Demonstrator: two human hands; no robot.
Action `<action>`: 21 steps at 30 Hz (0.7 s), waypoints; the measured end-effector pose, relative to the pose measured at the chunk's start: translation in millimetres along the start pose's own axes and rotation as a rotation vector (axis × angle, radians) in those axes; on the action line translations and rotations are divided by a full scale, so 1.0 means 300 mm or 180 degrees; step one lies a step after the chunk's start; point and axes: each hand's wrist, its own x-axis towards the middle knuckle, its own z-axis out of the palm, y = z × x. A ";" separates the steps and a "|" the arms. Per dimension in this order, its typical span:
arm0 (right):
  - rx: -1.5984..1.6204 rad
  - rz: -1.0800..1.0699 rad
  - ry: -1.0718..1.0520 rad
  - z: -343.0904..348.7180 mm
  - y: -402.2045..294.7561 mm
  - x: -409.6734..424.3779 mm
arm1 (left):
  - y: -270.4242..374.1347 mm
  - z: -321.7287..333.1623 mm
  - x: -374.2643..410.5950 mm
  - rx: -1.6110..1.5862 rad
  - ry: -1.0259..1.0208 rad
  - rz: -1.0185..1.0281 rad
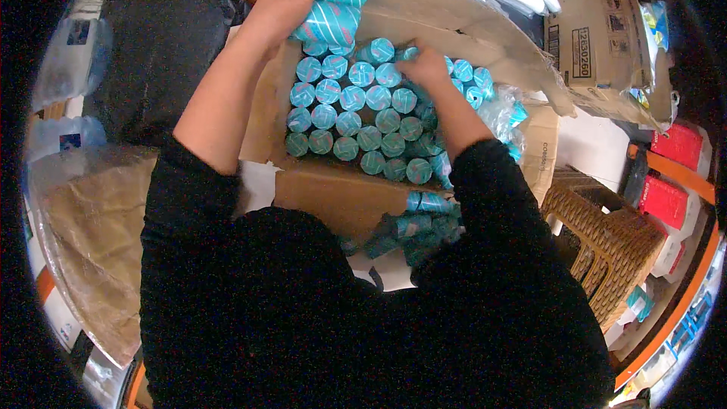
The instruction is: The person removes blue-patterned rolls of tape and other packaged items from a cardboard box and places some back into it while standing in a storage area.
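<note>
An open cardboard box [341, 199] stands before me. Inside it, several teal wrapped rolls [353, 99] stand on end in close rows, their round ends facing up. My left hand [287, 3] is at the box's far left corner, gripping a pair of teal rolls [335, 5] above the standing ones; the thumb presses on the upper roll. Over by the box's far wall, my right hand [425, 65] reaches down among the standing rolls. Its fingertips are partly hidden, and whether they hold a roll is unclear.
More teal rolls [420, 221] lie loose at the box's near right side. Crumpled clear plastic [502, 116] sits at its right end. A brown woven basket [608, 238] and red-and-white packages [664, 199] stand right. A printed carton [590, 40] stands far right, brown wrapping [96, 227] left.
</note>
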 end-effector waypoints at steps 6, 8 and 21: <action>-0.1885 -0.0221 -0.0189 -0.054 -0.112 -0.134 | -0.004 0.002 0.024 0.0215 0.0097 0.0152; -0.2300 -0.0280 -0.0188 -0.048 -0.160 -0.138 | 0.019 0.007 0.010 0.0328 0.0140 0.0061; -0.2038 -0.0528 -0.1124 -0.064 -0.200 -0.075 | 0.132 0.059 -0.035 0.0417 0.0225 -0.0589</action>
